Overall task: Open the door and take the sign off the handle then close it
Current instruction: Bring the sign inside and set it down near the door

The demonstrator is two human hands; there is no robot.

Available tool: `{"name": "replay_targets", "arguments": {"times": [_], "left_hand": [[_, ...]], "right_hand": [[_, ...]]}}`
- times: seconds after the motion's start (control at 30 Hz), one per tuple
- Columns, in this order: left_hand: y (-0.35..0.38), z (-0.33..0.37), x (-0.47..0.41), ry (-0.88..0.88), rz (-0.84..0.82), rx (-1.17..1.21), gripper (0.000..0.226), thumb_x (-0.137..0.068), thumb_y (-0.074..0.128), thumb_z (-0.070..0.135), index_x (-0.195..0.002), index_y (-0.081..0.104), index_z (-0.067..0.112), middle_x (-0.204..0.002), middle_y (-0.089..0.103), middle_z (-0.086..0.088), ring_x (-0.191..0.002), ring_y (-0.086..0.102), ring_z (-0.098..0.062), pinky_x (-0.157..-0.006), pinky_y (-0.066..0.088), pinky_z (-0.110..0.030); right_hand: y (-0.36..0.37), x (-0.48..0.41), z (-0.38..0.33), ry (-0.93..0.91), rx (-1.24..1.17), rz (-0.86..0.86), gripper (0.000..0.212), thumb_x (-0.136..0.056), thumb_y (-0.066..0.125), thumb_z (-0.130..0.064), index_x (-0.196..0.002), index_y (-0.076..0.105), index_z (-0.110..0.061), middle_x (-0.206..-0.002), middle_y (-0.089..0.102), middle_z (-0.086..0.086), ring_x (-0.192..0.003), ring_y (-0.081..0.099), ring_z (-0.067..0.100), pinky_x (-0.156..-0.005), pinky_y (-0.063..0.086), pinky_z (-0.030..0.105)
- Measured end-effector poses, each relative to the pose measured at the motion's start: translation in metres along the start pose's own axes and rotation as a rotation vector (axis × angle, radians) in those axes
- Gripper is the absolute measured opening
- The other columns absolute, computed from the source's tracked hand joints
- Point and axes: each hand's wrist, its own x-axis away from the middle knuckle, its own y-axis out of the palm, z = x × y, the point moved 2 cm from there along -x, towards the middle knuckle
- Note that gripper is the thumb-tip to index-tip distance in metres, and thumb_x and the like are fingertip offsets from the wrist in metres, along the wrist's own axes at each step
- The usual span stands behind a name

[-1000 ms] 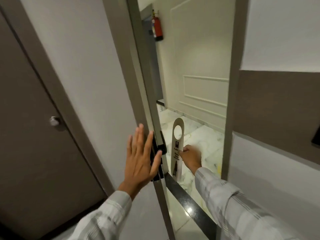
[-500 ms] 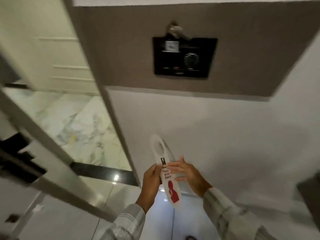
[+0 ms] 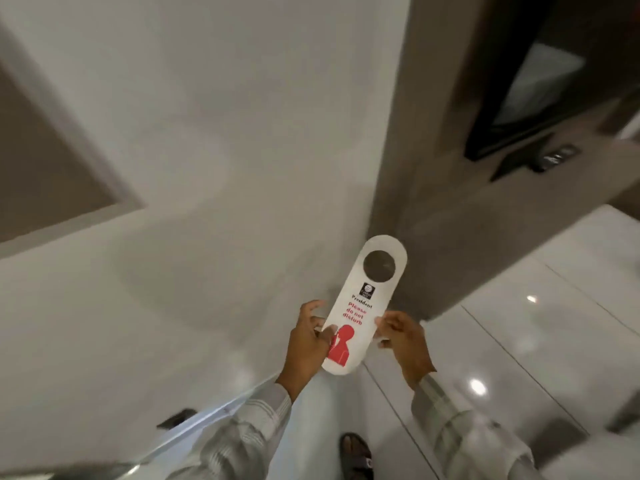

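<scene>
While held before a white wall [image 3: 194, 133], the sign [image 3: 363, 303] is pinched at its lower edges by left hand [image 3: 308, 344] and right hand [image 3: 403, 337], fingers closed on it.

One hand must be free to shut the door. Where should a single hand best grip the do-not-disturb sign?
Probably the lower half of the sign, pinched across its long edges from below, where the left hand and right hand already hold it. It is flat, and its top has a hole.
</scene>
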Motion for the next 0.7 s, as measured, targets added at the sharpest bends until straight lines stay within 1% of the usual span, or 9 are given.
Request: {"name": "replay_targets", "arguments": {"times": [0.1, 0.2, 0.27, 0.33, 0.37, 0.47, 0.53, 0.6, 0.7], "left_hand": [[0.069, 0.025, -0.031, 0.128, -0.075, -0.168, 0.02, -0.09, 0.068, 0.014, -0.104, 0.06, 0.025, -0.088, 0.068, 0.012, -0.079, 0.067, -0.017, -0.068, 0.05, -0.01], [0.125, 0.049, -0.061, 0.225, -0.152, -0.273, 0.014, -0.093, 0.064, 0.009, -0.102, 0.074, 0.008, -0.104, 0.072, -0.01, -0.095, 0.068, -0.025, -0.087, 0.052, -0.027], [0.149, 0.063, -0.079, 0.235, -0.18, -0.254, 0.017, -0.095, 0.061, 0.009, -0.105, 0.074, 0.003, -0.11, 0.07, -0.017, -0.101, 0.067, -0.03, -0.087, 0.051, -0.022], [0.165, 0.071, -0.096, 0.227, -0.196, -0.232, 0.025, -0.099, 0.056, 0.018, -0.111, 0.071, 0.001, -0.115, 0.066, -0.014, -0.108, 0.065, -0.032, -0.084, 0.048, -0.009], [0.174, 0.072, -0.105, 0.225, -0.22, -0.276, 0.032, -0.101, 0.052, 0.026, -0.117, 0.069, 0.004, -0.122, 0.062, -0.011, -0.116, 0.061, -0.032, -0.091, 0.049, -0.012], [0.186, 0.057, -0.124, 0.196, -0.328, -0.722, 0.053, -0.1, 0.036, 0.053, -0.141, 0.048, 0.022, -0.158, 0.029, -0.008, -0.144, 0.026, -0.033, -0.117, 0.026, -0.051], [0.187, 0.042, -0.127, 0.237, -0.412, -0.991, 0.058, -0.099, 0.028, 0.059, -0.148, 0.034, 0.029, -0.165, 0.008, -0.009, -0.15, 0.009, -0.036, -0.118, 0.014, -0.058], [0.182, 0.031, -0.126, 0.328, -0.422, -1.099, 0.059, -0.099, 0.026, 0.06, -0.151, 0.026, 0.032, -0.166, 0.0, -0.013, -0.151, 0.005, -0.039, -0.119, 0.013, -0.06], [0.162, 0.029, -0.116, 0.453, -0.347, -1.1, 0.061, -0.099, 0.029, 0.059, -0.154, 0.02, 0.033, -0.166, 0.002, -0.016, -0.151, 0.009, -0.04, -0.118, 0.016, -0.059]], "right_hand": [[-0.068, -0.022, -0.01, -0.05, -0.026, 0.262, 0.021, -0.092, 0.068, -0.002, -0.094, 0.059, -0.021, -0.085, 0.072, 0.011, -0.058, 0.066, 0.014, -0.05, 0.053, 0.026], [-0.11, -0.057, -0.017, -0.059, 0.142, 0.435, 0.01, -0.095, 0.065, -0.009, -0.099, 0.058, -0.015, -0.092, 0.074, 0.011, -0.071, 0.069, 0.02, -0.059, 0.059, 0.033], [-0.126, -0.085, -0.023, -0.056, 0.287, 0.469, 0.006, -0.096, 0.061, -0.008, -0.1, 0.065, -0.008, -0.102, 0.073, 0.013, -0.082, 0.066, 0.026, -0.068, 0.057, 0.035], [-0.135, -0.11, -0.031, -0.07, 0.398, 0.468, 0.012, -0.098, 0.057, -0.01, -0.1, 0.068, -0.009, -0.109, 0.071, 0.011, -0.085, 0.061, 0.021, -0.065, 0.047, 0.02], [-0.138, -0.119, -0.033, -0.089, 0.488, 0.453, 0.016, -0.1, 0.054, -0.014, -0.101, 0.069, -0.01, -0.112, 0.07, 0.011, -0.087, 0.06, 0.02, -0.068, 0.047, 0.019], [-0.138, -0.136, -0.026, -0.141, 1.028, 0.298, 0.03, -0.103, 0.047, -0.032, -0.108, 0.07, -0.014, -0.125, 0.057, 0.012, -0.112, 0.055, 0.031, -0.092, 0.05, 0.042], [-0.136, -0.135, -0.017, -0.158, 1.264, 0.231, 0.032, -0.102, 0.047, -0.04, -0.119, 0.068, -0.023, -0.136, 0.048, 0.009, -0.129, 0.041, 0.033, -0.102, 0.04, 0.049], [-0.133, -0.133, -0.01, -0.194, 1.317, 0.217, 0.032, -0.1, 0.049, -0.042, -0.126, 0.062, -0.027, -0.145, 0.042, 0.009, -0.137, 0.033, 0.033, -0.107, 0.036, 0.051], [-0.123, -0.125, -0.01, -0.215, 1.303, 0.24, 0.04, -0.101, 0.048, -0.041, -0.136, 0.049, -0.023, -0.147, 0.041, 0.015, -0.133, 0.041, 0.035, -0.105, 0.042, 0.051]]}}
